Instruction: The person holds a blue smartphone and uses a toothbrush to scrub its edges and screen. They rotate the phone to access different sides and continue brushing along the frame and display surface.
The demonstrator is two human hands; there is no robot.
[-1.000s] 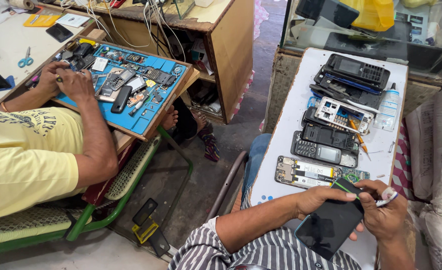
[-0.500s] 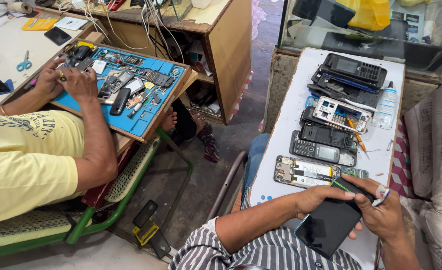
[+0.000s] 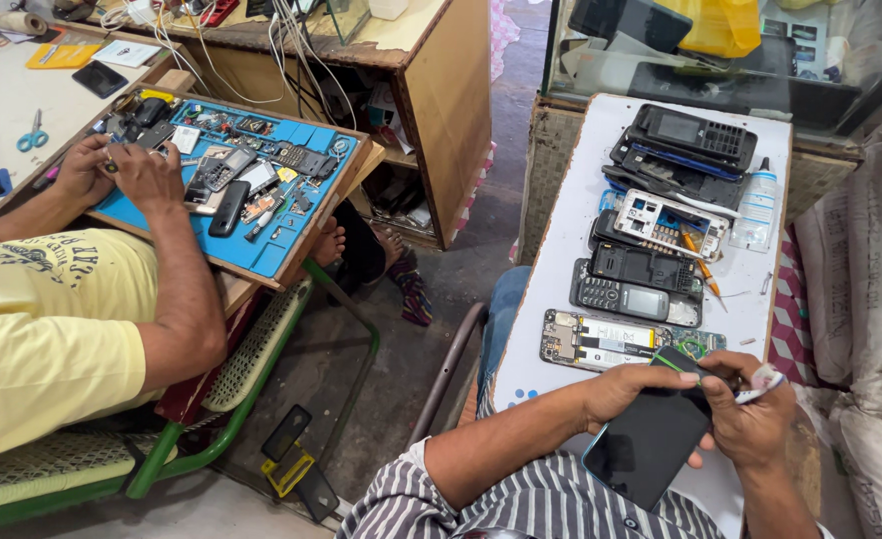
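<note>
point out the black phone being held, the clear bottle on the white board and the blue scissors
black phone (image 3: 651, 444), head view, middle of its dark screen
clear bottle (image 3: 757, 212), head view, middle of its body
blue scissors (image 3: 32, 137), head view, on the handles

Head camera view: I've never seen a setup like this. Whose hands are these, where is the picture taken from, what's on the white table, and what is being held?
There is one picture, from a camera on a person's head, looking down. The striped sleeves at the bottom are that person's own. Their left hand and right hand together hold a dark smartphone, screen up; the right hand also pinches a thin tool. Before them, a white table carries opened keypad phones, an exposed circuit board, a small clear bottle and an orange-handled screwdriver. On the left, another person in a yellow shirt works over a blue mat strewn with phone parts.
</note>
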